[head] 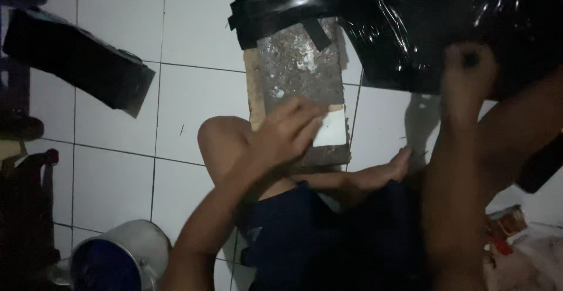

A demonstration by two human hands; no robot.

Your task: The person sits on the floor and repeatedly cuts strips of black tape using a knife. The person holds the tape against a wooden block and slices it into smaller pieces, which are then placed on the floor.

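Observation:
A grey, rough slab lies on a wooden board on the white tiled floor, its far end bound with black tape. A small white rectangular piece rests on the slab's near end. My left hand lies on the slab, with its fingers spread flat and touching the white piece. My right hand is raised in a fist at the lower edge of a shiny black plastic sheet and seems to grip it. My bare knee and foot sit beside the slab.
A black box-shaped object lies tilted at the upper left. A metal pot with a blue inside stands at the lower left, with dark items beside it. Coloured packets lie at the lower right.

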